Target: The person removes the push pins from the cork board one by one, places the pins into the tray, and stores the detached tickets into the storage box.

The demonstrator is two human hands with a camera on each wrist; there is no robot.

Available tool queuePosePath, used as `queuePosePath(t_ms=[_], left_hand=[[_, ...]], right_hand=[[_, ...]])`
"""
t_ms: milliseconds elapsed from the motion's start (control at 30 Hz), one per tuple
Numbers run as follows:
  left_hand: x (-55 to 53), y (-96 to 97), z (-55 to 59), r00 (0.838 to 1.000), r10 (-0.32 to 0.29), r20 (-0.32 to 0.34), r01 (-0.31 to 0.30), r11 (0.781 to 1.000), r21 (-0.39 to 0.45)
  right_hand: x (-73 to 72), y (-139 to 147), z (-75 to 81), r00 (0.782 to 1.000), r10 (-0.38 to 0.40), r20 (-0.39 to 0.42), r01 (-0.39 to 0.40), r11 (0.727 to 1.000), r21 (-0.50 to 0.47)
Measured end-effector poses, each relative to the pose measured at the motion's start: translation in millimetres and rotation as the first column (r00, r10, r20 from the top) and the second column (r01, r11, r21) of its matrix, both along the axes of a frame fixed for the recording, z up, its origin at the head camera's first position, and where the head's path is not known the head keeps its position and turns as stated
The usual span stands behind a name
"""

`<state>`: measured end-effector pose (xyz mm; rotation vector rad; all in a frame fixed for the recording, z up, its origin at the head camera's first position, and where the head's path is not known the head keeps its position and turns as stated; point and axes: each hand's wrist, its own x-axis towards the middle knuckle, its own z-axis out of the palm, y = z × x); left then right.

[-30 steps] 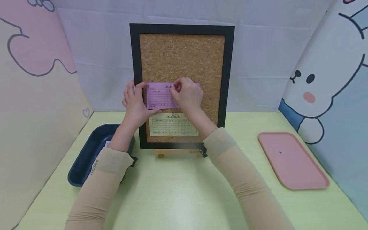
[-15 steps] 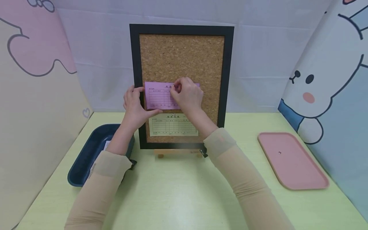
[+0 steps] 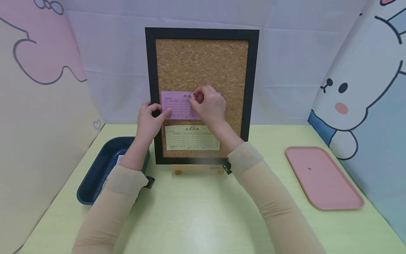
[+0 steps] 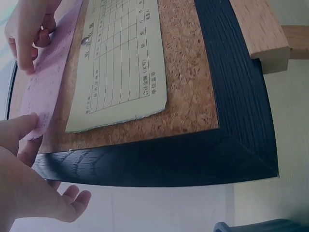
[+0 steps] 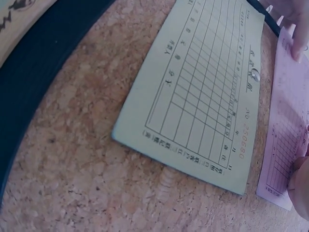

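Note:
A black-framed cork board stands upright in the head view. A purple receipt slip lies against its lower half, partly hidden by my right hand. The thumb and forefinger of that hand pinch a small shiny thumbtack at the slip's top edge, near its middle. My left hand pinches the slip's lower left corner, thumb on the printed face, the other fingers at the frame's left side. Below, a pale yellow slip hangs on the cork under a silver thumbtack.
A pink tray with one small shiny tack lies at the right. At the left, a dark blue basin with some white paper is partly behind the left forearm. Under the board runs a wooden ledge, with a black clip near its right end.
My left hand has slid down the slip's left edge, its thumb moving from below the slip onto its lower corner. The right hand stays at the top edge.

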<state>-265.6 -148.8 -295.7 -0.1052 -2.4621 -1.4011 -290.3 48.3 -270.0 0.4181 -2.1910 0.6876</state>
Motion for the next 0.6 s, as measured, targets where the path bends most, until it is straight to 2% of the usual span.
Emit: queuePosePath(t_ms=[167,600], left_hand=[[-3.4,3.3,-0.7,0.999,0.043,-0.032,-0.042,0.998,0.037],[-3.2,5.5,0.9,0.997,0.078,-0.018,-0.077,0.995,0.056]], right_hand=[[1.9,2,1.4,0.999,0.029,-0.021,-0.029,1.0,-0.008],[17.9,14,15.3,0.989,0.112,-0.096,-0.114,0.993,-0.022]])
